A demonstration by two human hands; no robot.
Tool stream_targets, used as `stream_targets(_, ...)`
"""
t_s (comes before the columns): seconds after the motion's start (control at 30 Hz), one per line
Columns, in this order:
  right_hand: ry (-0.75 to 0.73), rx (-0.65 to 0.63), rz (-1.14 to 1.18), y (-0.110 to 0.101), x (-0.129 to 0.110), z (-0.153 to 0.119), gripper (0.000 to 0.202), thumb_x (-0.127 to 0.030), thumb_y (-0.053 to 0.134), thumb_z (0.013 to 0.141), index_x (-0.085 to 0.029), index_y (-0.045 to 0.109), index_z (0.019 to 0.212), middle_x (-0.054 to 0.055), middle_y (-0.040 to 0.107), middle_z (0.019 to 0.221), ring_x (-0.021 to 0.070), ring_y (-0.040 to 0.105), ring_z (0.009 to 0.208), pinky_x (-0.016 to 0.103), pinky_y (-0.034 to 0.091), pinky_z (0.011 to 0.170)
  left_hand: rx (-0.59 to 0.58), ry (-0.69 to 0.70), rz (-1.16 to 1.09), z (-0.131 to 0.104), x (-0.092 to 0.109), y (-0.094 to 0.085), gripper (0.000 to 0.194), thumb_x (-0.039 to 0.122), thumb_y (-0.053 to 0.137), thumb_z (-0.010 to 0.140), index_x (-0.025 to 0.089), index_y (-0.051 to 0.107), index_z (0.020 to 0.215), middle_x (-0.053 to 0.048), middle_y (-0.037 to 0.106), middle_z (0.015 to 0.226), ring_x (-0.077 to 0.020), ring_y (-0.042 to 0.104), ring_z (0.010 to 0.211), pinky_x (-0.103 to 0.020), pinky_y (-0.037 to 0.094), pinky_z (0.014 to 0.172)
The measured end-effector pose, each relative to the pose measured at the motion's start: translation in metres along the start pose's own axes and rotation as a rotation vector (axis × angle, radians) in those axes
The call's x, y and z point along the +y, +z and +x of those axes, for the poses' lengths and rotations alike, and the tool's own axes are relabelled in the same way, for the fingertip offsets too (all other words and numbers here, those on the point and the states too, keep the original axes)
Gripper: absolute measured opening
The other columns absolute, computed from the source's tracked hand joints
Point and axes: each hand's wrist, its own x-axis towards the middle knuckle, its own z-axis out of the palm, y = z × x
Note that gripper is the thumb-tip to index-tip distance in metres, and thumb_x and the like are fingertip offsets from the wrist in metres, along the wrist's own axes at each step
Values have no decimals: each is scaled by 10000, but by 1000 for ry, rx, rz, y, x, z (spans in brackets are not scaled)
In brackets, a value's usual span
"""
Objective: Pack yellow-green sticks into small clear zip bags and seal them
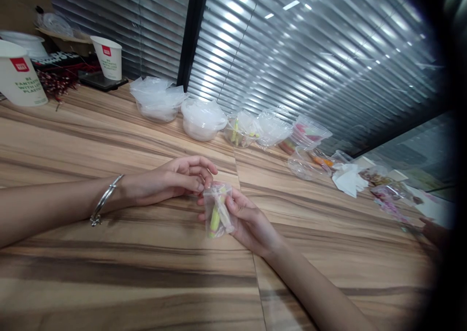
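Note:
A small clear plastic bag (pixel 216 214) with yellow-green and whitish pieces inside is upright above the wood-grain table (pixel 146 282). My right hand (pixel 250 221) grips it from the right, thumb on the front and fingers behind. My left hand (pixel 178 177), with a silver bracelet on the wrist, is at the bag's upper left corner. Its fingers are loosely curled and its thumb tip is close to the bag's top edge; whether it pinches the edge is hard to make out.
Along the window blinds stand clear bowls (pixel 203 121) of bags, one with yellow-green pieces (pixel 241 129). Paper cups (pixel 108 58) and a dark phone-like object (pixel 100 80) are at the back left. White tissue (pixel 348 179) lies right, and another person's hand (pixel 434 231) shows at the far right.

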Motion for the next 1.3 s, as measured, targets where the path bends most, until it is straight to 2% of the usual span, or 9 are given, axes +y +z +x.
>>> stream_targets(0.2,-41,20,15,-1,2,0,325,-248,600,819,-197,519,1129,77,625,1097,234,630,967,364,479,841,74,-13,173,-1,2,2,316,93,638,734,171,540,1024,-27,582,899,-123,552,832,-217,462,718)
stream_targets(0.47,-50,45,10,-1,3,2,290,-253,546,858,-213,493,1141,103,596,1156,222,619,976,364,512,780,131,1,176,0,0,-2,293,132,647,748,191,522,1007,-11,571,873,-112,551,810,-213,472,696)
stream_targets(0.93,-28,32,26,-5,5,3,263,-244,461,899,-186,482,1154,108,619,1088,226,625,962,368,501,800,65,115,455,3,-5,-7,272,227,657,758,155,543,994,-38,601,927,-145,584,848,-271,474,752)
stream_targets(1.13,-30,52,18,-4,6,3,259,-248,492,882,-190,498,1133,99,621,1079,219,631,949,344,503,787,36,101,515,2,-2,-4,263,236,630,782,160,538,1016,-37,597,919,-142,581,833,-258,472,730)
stream_targets(1.3,-25,69,28,-4,7,2,246,-231,483,885,-175,504,1123,95,624,1079,209,635,944,373,468,875,-25,93,543,-1,-1,-3,250,237,586,814,160,533,1046,-40,595,912,-129,570,793,-244,471,706)
